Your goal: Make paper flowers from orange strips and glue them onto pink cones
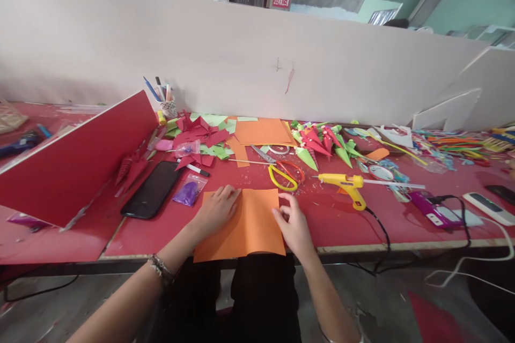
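A sheet of orange paper (261, 225) with a crease down its middle lies at the table's front edge, its lower edge over the rim. My left hand (219, 209) rests flat on its left half, fingers stretched out. At the paper's right edge, my right hand (293, 220) has curled fingers, with thumb and forefinger pinching that edge. Just beyond the paper are scissors (282, 178) with yellow and red handles. A yellow glue gun (344, 185) lies to the right of my right hand. Left of my left hand are a small bag of purple material (188, 191) and a black phone (153, 190).
Red and green paper cones (317, 142), red scraps (201, 136) and orange sheets (263, 131) lie at the back. A pen cup (168, 107) stands by the white partition (225, 53). A red board (88, 161) leans at left. A purple power strip (436, 209) and cables lie right.
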Motion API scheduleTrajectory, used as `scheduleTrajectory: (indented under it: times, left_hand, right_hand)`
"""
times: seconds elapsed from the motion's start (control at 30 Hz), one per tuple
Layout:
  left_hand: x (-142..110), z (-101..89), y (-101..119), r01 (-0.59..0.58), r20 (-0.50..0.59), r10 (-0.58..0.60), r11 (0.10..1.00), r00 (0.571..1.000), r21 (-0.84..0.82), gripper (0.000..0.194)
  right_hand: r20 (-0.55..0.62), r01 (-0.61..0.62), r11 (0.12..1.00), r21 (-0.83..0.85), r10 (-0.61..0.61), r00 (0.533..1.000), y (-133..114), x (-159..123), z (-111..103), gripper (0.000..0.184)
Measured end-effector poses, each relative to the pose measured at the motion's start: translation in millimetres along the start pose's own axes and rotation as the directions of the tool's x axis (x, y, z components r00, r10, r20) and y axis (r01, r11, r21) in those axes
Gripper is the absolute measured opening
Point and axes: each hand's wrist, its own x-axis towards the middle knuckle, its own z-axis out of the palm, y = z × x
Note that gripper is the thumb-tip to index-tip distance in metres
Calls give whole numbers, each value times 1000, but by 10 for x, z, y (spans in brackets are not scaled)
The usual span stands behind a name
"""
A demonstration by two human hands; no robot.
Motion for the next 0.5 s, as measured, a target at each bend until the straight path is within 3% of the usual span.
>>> scheduleTrajectory:
  times: [0.23,0.5]
  left_hand:
    - [-12,45,30,-15,-33,22,983,999,183,33]
    - [-10,35,107,-57,2,61,928,998,367,39]
  right_hand:
    - [-7,76,975,-209,-80,997,3,-140,97,23]
    - [-24,121,943,-310,-135,991,71,-159,92,15]
